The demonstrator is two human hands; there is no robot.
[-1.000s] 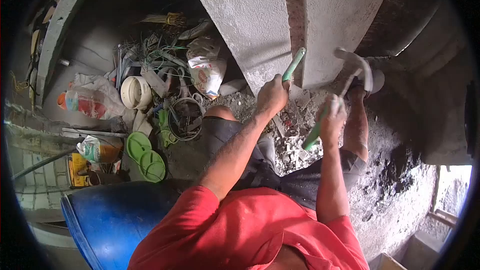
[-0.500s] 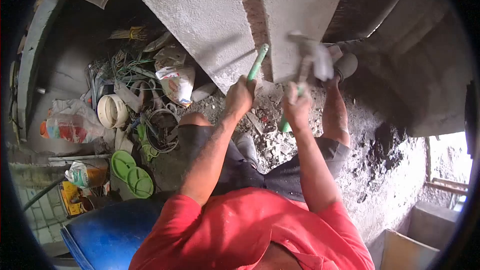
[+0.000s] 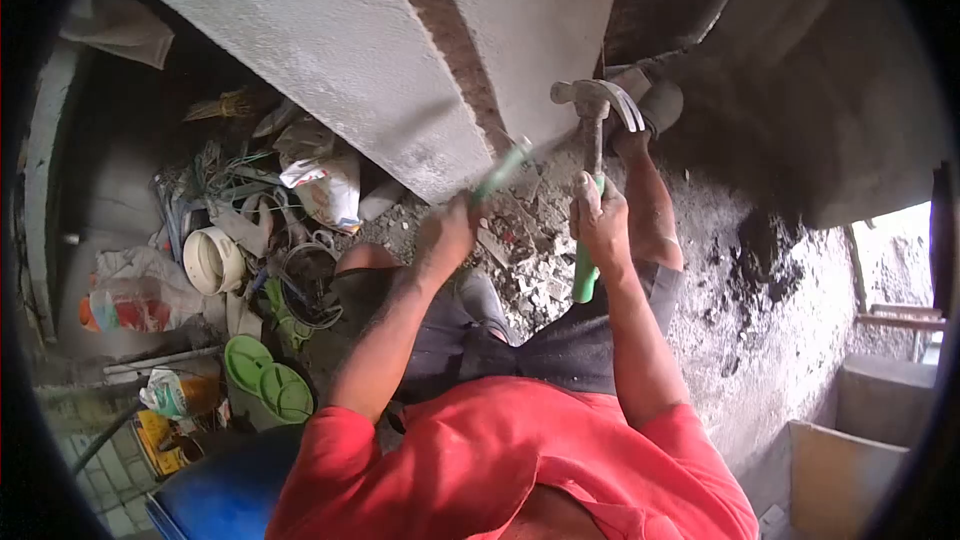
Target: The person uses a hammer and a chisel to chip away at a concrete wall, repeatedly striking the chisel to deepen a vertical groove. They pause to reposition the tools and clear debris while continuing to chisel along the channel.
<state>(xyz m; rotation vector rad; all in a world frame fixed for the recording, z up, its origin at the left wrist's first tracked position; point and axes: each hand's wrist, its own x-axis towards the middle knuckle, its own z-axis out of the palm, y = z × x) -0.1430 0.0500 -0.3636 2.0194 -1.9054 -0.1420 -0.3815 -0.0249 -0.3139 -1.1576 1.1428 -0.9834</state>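
My left hand [image 3: 447, 238] is closed around a green rod-like chisel [image 3: 498, 174], blurred by motion. Its top end slants up to the right, close to the lower end of a rough groove [image 3: 452, 35] in the pale plastered column [image 3: 340, 30]; its other end is hidden by the hand. In my right hand [image 3: 602, 218] is a claw hammer [image 3: 592, 125] with a green grip, held upright with its metal head raised and the claw towards the right. The hammer head and the chisel are apart.
Broken rubble [image 3: 545, 275] covers the ground between my legs. To the left lie a white plastic ring [image 3: 213, 262], bags [image 3: 330, 190], tangled wires and green lids [image 3: 285, 392]. A blue container [image 3: 230, 485] stands at lower left. A rough wall is on the right.
The view has shifted, moving the column leftwards in frame. The hammer, blurred before, now shows clearly and stands upright. My left hand and the chisel have moved left and down in the view.
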